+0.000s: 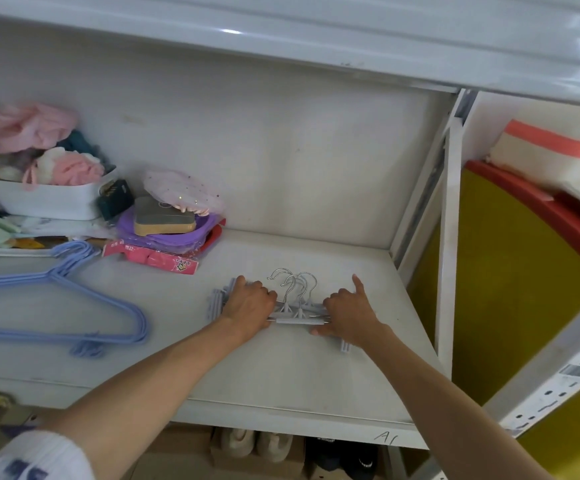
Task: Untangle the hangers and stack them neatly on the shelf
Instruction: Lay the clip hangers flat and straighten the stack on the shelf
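A small stack of pale grey clip hangers (295, 315) with metal hooks lies flat on the white shelf (281, 372), hooks pointing to the back wall. My left hand (248, 304) rests on the stack's left end, fingers curled over the bars. My right hand (349, 311) presses on the right end, with the index finger stretched out toward the back. A clip end (345, 347) sticks out under my right wrist. A stack of blue wire hangers (74, 306) lies flat at the left of the shelf, apart from both hands.
At the back left stand a white bin (46, 199) of bath puffs, purple pouches (164, 233) and a pink packet (153, 259). The upper shelf (316, 36) hangs low overhead. A white upright (449, 237) bounds the right side; a yellow and red panel (510, 278) lies beyond it.
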